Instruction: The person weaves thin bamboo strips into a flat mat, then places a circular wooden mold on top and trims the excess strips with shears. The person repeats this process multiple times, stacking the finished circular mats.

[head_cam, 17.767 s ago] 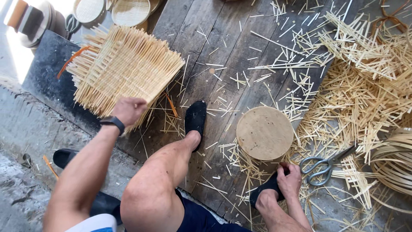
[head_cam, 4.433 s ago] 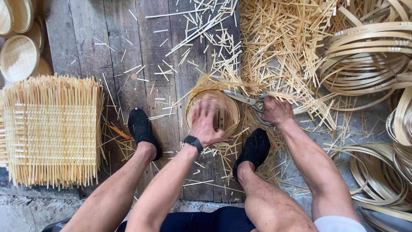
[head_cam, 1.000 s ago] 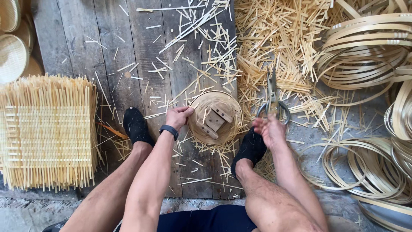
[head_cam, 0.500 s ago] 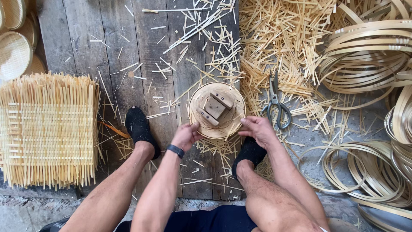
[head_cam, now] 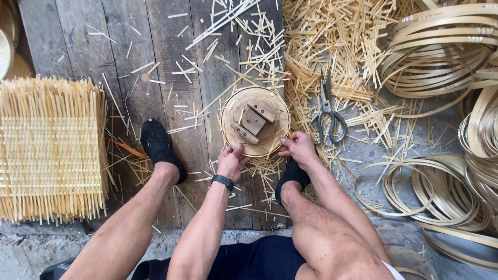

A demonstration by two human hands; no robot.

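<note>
The fingers of the left hand (head_cam: 232,162) curl over the near rim of the round woven basket (head_cam: 255,122), thumb on top, and the right hand (head_cam: 299,149) grips the same rim just beside it, so both hands are closed on the one thing. The basket sits on the plank floor (head_cam: 171,62) between the person's two feet in black socks, its open side up. A second ago the left hand was reaching in from the far side and the right lay loose near the scissors; now both have settled on the near edge, which I take to mean the cutting is set aside and the basket itself is being turned or checked. Inside the basket lie a few small wooden blocks (head_cam: 254,120), overlapping one another; nothing else shows in it. The scissors (head_cam: 327,113) lie shut on the ground just right of the basket, apart from either hand, among bamboo offcuts (head_cam: 332,46). Further right are coiled bamboo hoops (head_cam: 441,52), and well to the left a square woven mat (head_cam: 49,148) with loose ends bristling out.
</note>
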